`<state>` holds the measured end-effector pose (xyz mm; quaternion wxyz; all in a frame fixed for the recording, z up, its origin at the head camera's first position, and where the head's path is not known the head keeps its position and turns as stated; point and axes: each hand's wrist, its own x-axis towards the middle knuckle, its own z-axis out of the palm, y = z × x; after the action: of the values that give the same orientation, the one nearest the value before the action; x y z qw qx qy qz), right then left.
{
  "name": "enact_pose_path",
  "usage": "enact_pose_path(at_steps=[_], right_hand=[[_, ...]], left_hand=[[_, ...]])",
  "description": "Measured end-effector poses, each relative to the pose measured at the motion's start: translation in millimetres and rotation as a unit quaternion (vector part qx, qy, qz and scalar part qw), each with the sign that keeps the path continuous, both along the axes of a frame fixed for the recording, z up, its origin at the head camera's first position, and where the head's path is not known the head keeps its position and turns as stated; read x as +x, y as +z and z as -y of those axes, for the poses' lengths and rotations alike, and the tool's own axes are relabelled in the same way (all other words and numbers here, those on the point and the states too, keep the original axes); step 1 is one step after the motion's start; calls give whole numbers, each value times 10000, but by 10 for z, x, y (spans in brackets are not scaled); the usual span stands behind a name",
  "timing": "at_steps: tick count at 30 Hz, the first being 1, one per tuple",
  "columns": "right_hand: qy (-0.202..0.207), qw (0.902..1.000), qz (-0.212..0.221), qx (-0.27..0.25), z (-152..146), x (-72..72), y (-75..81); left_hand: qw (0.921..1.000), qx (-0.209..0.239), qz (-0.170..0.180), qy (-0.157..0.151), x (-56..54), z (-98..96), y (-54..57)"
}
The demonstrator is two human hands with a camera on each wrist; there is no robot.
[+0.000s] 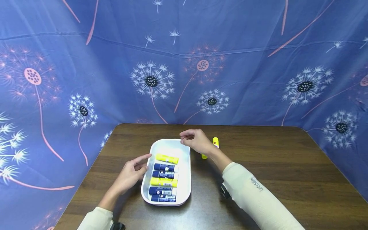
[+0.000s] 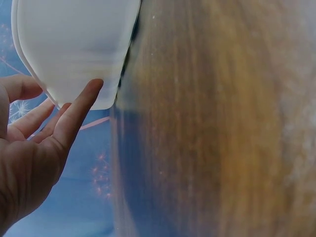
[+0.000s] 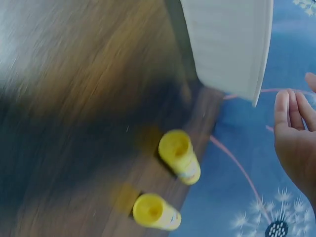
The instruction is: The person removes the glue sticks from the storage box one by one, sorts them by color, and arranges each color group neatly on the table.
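A white tray [image 1: 169, 147] holds a column of glue sticks lying crosswise. Two are yellow, an upper one [image 1: 167, 159] and a lower one [image 1: 164, 182]; several navy glue sticks [image 1: 163, 198] lie among them. At the tray's left side, my left hand [image 1: 129, 175] touches the wall with extended fingers. My right hand [image 1: 199, 142] hovers by the far right corner, fingers loosely bent and nothing between them. Beyond my right wrist, two yellow glue sticks [image 3: 180, 158] lie on the table, partly covered by the wrist in the head view.
The brown wooden table [image 1: 273, 166] stretches away to the right of the tray. Behind it and at both sides hangs a blue cloth [image 1: 247, 86] printed with dandelions.
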<state>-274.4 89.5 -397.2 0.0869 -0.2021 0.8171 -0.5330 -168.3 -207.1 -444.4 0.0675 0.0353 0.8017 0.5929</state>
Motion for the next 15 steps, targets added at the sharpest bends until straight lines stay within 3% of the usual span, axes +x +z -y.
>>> enact_pose_path(at_steps=[5,15], right_hand=[[394,9992,84,-1,195,16,-54],[502,9980,250,292,510,33,-142]], left_hand=[[10000,54,-24,-23,15,-4,9],[10000,14,42,-1,10,1,5]])
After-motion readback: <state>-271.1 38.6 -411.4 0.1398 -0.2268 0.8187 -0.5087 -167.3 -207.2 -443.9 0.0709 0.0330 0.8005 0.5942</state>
